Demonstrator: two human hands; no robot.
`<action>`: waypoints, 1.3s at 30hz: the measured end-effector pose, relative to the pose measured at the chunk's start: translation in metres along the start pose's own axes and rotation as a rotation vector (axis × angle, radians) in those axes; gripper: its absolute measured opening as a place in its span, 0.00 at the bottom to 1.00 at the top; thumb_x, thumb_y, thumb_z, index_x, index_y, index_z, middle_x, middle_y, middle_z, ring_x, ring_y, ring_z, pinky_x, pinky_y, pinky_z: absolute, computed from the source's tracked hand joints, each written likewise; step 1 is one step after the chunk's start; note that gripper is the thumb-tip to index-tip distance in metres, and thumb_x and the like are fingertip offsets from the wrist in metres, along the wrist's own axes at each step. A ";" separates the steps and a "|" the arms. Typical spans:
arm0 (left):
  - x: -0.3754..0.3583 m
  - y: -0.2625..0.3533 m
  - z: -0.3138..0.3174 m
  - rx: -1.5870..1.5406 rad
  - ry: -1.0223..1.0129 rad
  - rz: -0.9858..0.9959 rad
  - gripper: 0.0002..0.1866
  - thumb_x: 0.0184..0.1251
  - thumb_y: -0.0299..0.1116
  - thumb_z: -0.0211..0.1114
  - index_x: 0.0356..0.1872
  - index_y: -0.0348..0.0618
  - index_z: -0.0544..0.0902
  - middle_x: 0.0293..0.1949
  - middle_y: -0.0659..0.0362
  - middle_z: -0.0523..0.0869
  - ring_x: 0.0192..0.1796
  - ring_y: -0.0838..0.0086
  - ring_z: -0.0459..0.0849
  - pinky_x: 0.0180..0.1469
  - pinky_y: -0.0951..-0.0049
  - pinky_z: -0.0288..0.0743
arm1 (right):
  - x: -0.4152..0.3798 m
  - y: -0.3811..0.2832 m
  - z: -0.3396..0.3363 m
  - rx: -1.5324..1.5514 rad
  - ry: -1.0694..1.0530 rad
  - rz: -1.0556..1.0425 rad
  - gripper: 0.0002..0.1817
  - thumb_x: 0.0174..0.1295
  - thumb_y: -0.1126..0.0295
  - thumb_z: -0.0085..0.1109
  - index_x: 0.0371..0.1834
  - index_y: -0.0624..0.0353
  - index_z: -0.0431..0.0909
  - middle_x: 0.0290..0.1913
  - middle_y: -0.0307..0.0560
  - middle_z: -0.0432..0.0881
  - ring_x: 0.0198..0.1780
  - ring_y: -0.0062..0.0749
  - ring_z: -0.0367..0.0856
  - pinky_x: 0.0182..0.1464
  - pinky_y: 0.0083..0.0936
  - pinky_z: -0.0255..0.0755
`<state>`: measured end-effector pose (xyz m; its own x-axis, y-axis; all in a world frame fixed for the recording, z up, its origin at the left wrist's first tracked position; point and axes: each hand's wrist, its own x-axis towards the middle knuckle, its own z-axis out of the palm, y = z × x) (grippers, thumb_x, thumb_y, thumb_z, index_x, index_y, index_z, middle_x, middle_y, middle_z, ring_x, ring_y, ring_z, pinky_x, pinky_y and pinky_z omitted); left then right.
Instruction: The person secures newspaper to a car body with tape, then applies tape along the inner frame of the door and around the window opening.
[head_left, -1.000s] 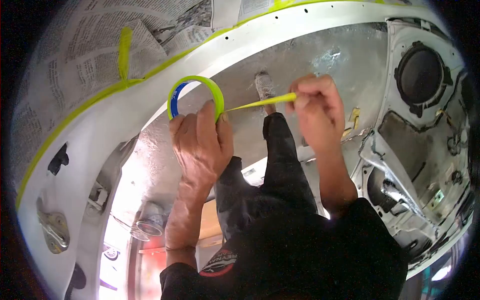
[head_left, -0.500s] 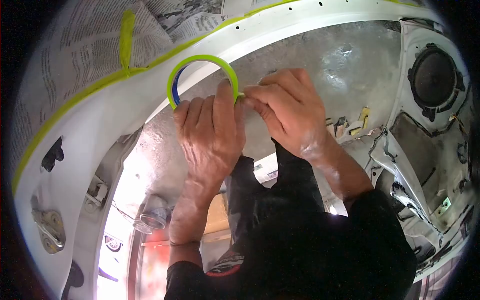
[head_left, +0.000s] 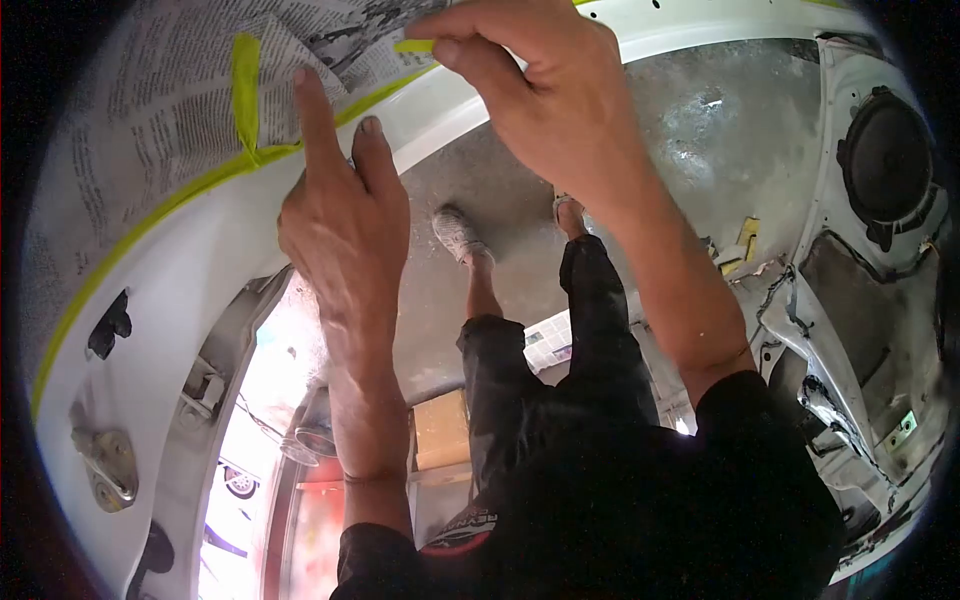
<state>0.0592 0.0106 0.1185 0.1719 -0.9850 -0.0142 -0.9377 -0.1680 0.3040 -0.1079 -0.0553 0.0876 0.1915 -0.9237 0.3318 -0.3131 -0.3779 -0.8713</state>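
My left hand (head_left: 345, 215) is at the newspaper's edge, its index finger stretched onto the paper and its thumb raised. The other fingers are curled out of sight. A blue sliver of the masking tape roll (head_left: 351, 161) shows between thumb and index finger; the rest is hidden by the hand. Up and to the right, my right hand (head_left: 560, 90) pinches a short yellow-green strip of masking tape (head_left: 413, 46) over the newspaper (head_left: 150, 110). Similar tape (head_left: 190, 188) runs along the paper's edge on the white car body panel (head_left: 210, 225), with another piece (head_left: 245, 90) stuck across the paper.
A black round speaker (head_left: 888, 155) sits in the door at right. Below are the grey floor (head_left: 420, 185), a shoe (head_left: 458, 232) and a newspaper sheet (head_left: 548, 340). A metal latch (head_left: 105, 465) is on the panel at lower left.
Both hands have moved up and apart to the newspaper. The tape roll, plainly visible before, is now almost hidden at my left hand. A strip of tape now shows in my right fingers.
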 end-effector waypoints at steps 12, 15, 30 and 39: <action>0.016 -0.011 0.008 0.108 -0.028 -0.042 0.32 0.77 0.42 0.61 0.79 0.49 0.67 0.25 0.43 0.88 0.30 0.45 0.90 0.33 0.48 0.82 | 0.017 -0.007 0.018 -0.120 -0.063 -0.122 0.08 0.65 0.77 0.66 0.44 0.56 0.89 0.37 0.48 0.80 0.44 0.41 0.77 0.50 0.39 0.66; 0.015 -0.013 0.011 0.100 -0.011 -0.005 0.33 0.77 0.44 0.60 0.80 0.48 0.65 0.27 0.40 0.88 0.33 0.42 0.90 0.34 0.46 0.81 | 0.023 -0.016 0.023 -0.211 -0.198 -0.033 0.13 0.65 0.77 0.64 0.53 0.59 0.85 0.37 0.51 0.80 0.43 0.43 0.77 0.51 0.41 0.65; 0.019 -0.023 0.014 0.103 -0.036 0.075 0.37 0.73 0.41 0.63 0.79 0.39 0.63 0.24 0.47 0.88 0.26 0.52 0.91 0.29 0.56 0.85 | 0.051 0.002 0.080 -0.399 0.021 -0.119 0.12 0.64 0.71 0.65 0.45 0.61 0.72 0.36 0.55 0.80 0.42 0.52 0.76 0.48 0.49 0.64; 0.021 -0.022 0.020 0.063 0.023 0.145 0.38 0.74 0.43 0.63 0.80 0.38 0.62 0.23 0.48 0.87 0.25 0.52 0.89 0.27 0.55 0.82 | 0.040 -0.001 0.088 -0.300 0.090 0.078 0.17 0.63 0.74 0.66 0.50 0.63 0.69 0.40 0.57 0.75 0.44 0.55 0.76 0.47 0.49 0.69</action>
<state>0.0775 -0.0068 0.0927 0.0398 -0.9981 0.0473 -0.9703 -0.0273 0.2406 -0.0175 -0.0861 0.0699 0.0771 -0.9473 0.3109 -0.5865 -0.2952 -0.7542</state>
